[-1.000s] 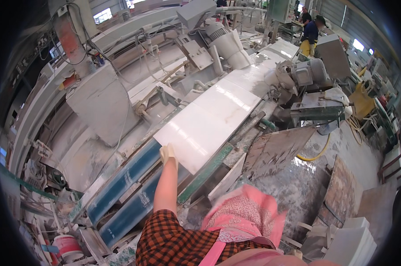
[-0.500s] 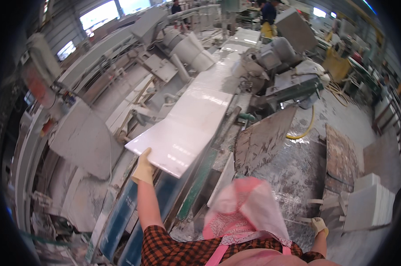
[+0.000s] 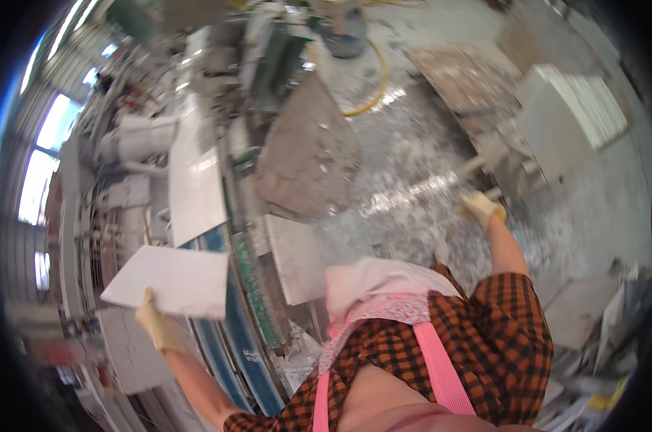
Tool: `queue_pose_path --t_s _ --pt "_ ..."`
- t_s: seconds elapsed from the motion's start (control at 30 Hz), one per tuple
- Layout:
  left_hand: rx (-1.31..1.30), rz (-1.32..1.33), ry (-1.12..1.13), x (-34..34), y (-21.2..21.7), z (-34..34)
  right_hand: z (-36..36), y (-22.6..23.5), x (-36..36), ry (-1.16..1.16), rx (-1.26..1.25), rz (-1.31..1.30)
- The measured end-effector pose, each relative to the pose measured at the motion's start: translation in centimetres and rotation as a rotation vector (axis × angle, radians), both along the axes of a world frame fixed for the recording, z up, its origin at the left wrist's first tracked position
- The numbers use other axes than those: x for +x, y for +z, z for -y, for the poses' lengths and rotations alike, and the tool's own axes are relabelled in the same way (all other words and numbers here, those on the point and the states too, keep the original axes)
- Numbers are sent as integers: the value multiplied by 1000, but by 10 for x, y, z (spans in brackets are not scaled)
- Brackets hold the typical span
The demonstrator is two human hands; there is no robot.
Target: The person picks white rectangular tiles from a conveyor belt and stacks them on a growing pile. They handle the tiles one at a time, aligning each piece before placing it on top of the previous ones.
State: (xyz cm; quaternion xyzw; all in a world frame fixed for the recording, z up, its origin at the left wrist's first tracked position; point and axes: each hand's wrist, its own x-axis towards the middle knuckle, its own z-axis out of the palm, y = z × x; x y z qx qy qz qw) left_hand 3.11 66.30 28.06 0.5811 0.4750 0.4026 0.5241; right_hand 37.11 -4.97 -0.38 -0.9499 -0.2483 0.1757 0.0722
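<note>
Gloved left hand (image 3: 159, 327) holds a flat white rectangular stone tile (image 3: 171, 279) by its lower edge, fingers clamped, above the blue conveyor (image 3: 229, 345). Gloved right hand (image 3: 482, 209) hangs free, seemingly loosely curled.

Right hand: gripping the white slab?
No, the right hand is out over the rubble-strewn floor, holding nothing, while the left hand grips the white slab by its near edge.
</note>
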Motion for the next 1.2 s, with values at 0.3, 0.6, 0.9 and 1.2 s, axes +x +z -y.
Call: queue_pose_path --t_s 0.3,0.6,0.9,1.2 --pt "662 -744 -440 173 82 215 -14 37 104 -810 1415 -797" --pt "684 -902 -1241 434 -76 453 -22 102 141 -725 1680 -1444" --pt "1089 -599 -1685 544 -227 554 50 76 195 -1114 1867 -995" --pt "-945 -396 -689 575 -276 470 -2 69 250 -1235 1894 -835"
